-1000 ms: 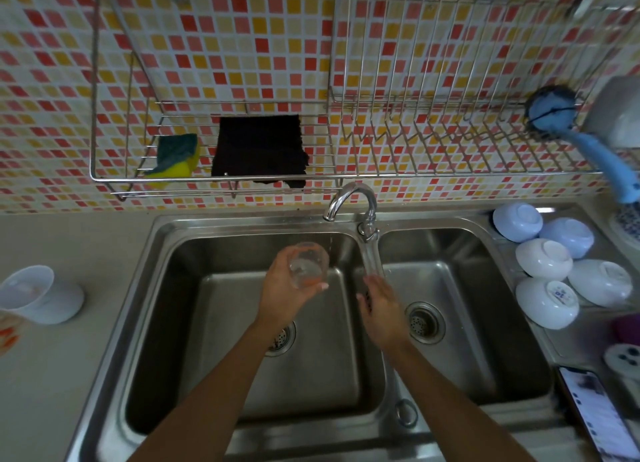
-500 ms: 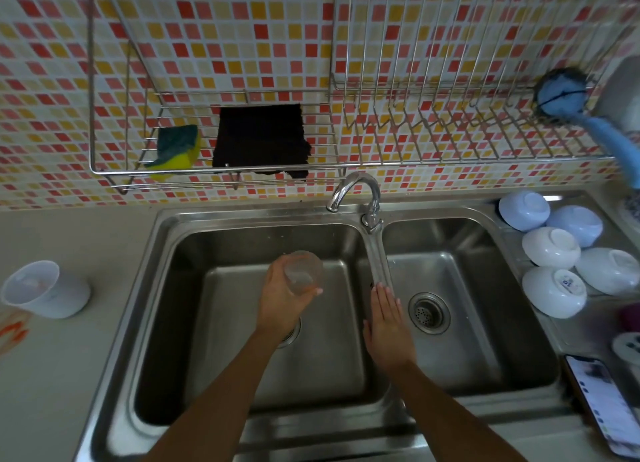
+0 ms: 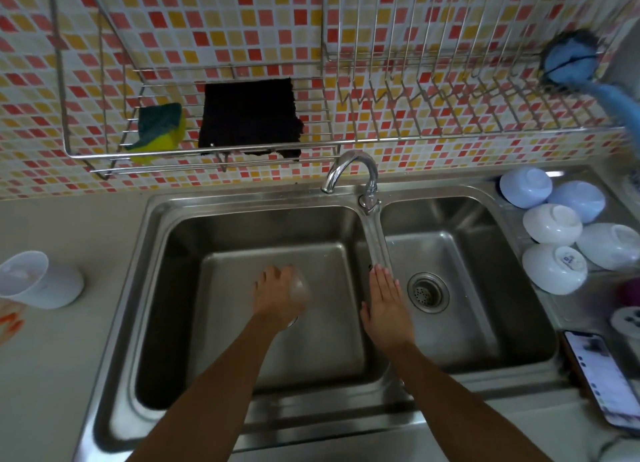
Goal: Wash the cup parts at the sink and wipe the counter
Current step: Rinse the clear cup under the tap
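Observation:
My left hand (image 3: 277,297) is low over the left basin of the steel double sink (image 3: 242,198), shut on a small clear cup part (image 3: 300,288) that shows blurred at its right side. My right hand (image 3: 386,302) lies flat with fingers together and holds nothing, resting on the divider between the basins, below the faucet (image 3: 349,170). A white cup (image 3: 38,281) lies on its side on the counter at the left, next to an orange stain (image 3: 10,321). A yellow-green sponge (image 3: 159,132) and a black cloth (image 3: 249,116) sit in the wall rack.
Several upturned white and pale blue bowls (image 3: 554,233) rest on the drainboard at the right. A phone (image 3: 604,382) lies by the sink's front right corner. A blue brush (image 3: 571,61) hangs in the wire dish rack (image 3: 450,129). The right basin's drain (image 3: 427,291) is uncovered.
My left hand has lowered the clear cup part from under the faucet down into the left basin and turned it over. My right hand has flattened on the divider.

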Tool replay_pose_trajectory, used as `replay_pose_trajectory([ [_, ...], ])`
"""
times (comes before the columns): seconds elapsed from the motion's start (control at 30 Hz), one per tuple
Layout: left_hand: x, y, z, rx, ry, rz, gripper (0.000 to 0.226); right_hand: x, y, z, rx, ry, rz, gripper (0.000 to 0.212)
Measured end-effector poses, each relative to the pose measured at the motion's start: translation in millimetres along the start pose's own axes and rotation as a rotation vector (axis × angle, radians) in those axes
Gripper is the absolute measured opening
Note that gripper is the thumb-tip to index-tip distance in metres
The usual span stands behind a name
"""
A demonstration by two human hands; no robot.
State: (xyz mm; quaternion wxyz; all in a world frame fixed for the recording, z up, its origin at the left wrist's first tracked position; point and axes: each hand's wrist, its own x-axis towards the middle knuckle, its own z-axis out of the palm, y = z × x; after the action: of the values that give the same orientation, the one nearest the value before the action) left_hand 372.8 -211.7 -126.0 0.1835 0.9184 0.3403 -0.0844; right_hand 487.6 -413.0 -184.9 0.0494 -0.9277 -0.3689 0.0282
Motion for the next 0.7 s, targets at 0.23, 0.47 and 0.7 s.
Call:
replay_pose_trajectory([
  [0.23, -3.1, -17.4, 13.9, 0.318, -0.026, 0.048, 0.072, -0.4, 1.5, 1.6, 0.013, 0.000, 0.001, 0.070],
  [0.47, -1.3, -16.6, 11.8, 0.501, -0.002, 0.092, 0.064, -0.3, 1.6, 1.3, 0.013, 0.009, 0.000, 0.071],
  [0.7, -1.7, -12.1, 10.9, 0.793, -0.018, 0.254, 0.046, -0.8, 2.7, 1.1, -0.013, -0.006, -0.001, 0.071],
])
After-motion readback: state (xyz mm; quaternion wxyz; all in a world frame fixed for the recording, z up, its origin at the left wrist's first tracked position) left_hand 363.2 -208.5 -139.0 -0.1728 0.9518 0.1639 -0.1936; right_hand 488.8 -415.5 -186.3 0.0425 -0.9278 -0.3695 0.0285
